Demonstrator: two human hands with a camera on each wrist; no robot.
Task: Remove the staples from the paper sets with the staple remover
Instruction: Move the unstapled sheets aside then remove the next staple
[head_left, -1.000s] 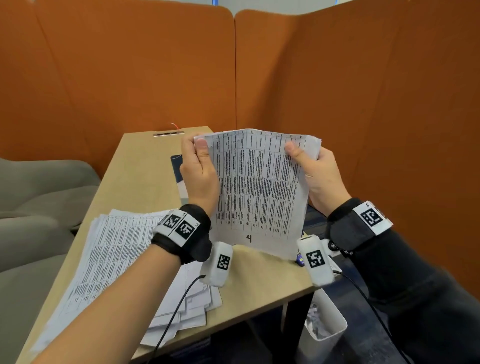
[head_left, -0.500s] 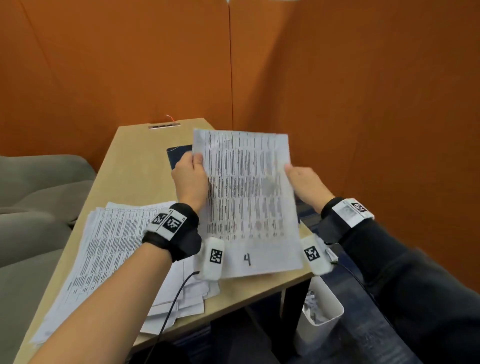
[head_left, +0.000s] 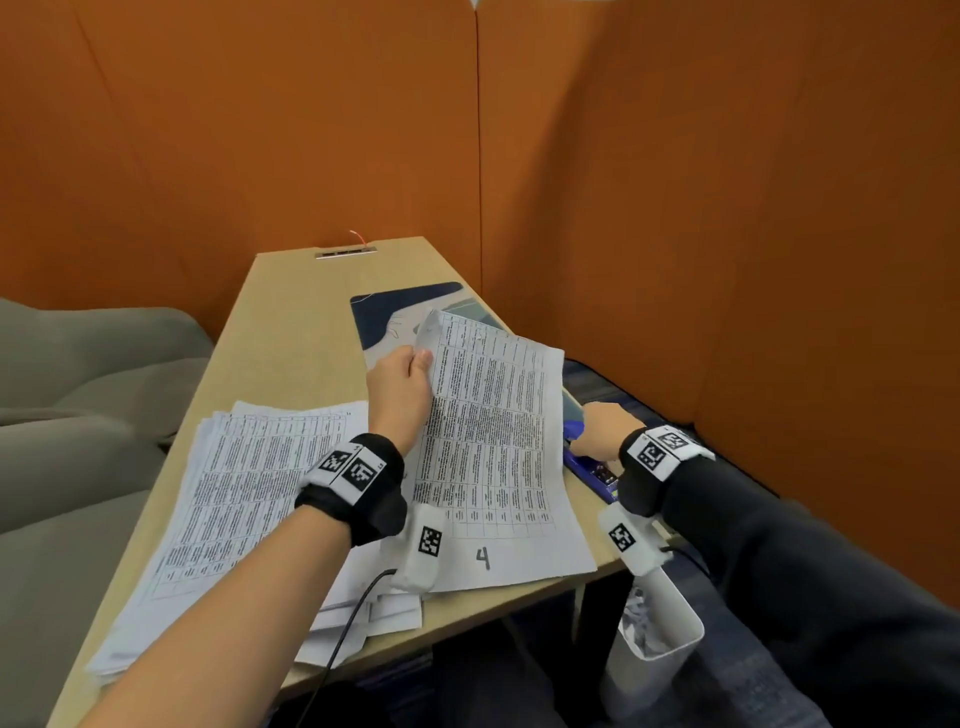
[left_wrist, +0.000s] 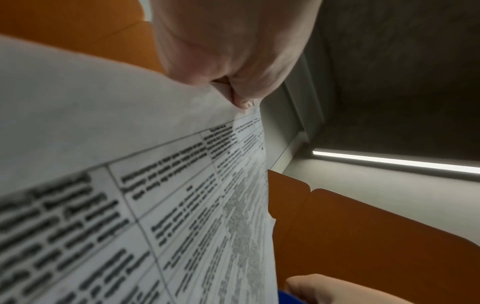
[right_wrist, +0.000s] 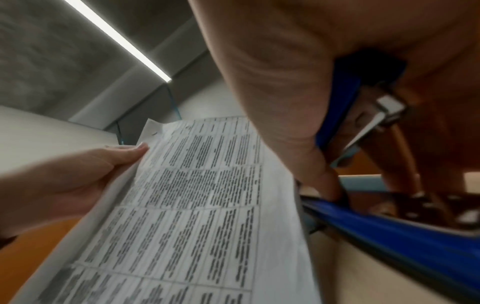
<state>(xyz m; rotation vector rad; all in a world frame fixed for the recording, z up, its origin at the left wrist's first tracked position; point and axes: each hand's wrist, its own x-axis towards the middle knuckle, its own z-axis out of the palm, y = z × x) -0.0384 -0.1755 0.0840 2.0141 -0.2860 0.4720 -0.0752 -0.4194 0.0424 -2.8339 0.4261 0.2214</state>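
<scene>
A stapled paper set (head_left: 493, 441) printed with tables and marked "4" slants down onto the wooden table (head_left: 291, 322). My left hand (head_left: 410, 369) pinches its upper left edge, thumb on top; the pinch shows in the left wrist view (left_wrist: 233, 92), with the paper set (left_wrist: 155, 205) below it. At the table's right edge, my right hand (head_left: 597, 426) is curled round a blue staple remover (head_left: 573, 432). In the right wrist view the staple remover (right_wrist: 342, 102), with its metal parts, sits between the thumb and fingers of my right hand (right_wrist: 285, 82), beside the paper set (right_wrist: 207, 205).
A big pile of paper sets (head_left: 234, 493) lies on the table's left half. A dark blue mat (head_left: 395, 312) lies behind the held set, and a flat blue object (head_left: 597, 470) under my right wrist. A white bin (head_left: 660, 639) stands below. Orange partitions close off the back and right.
The paper set came down from upright to slant onto the table. My right hand let go of its right edge and dropped to the staple remover at the table's right edge.
</scene>
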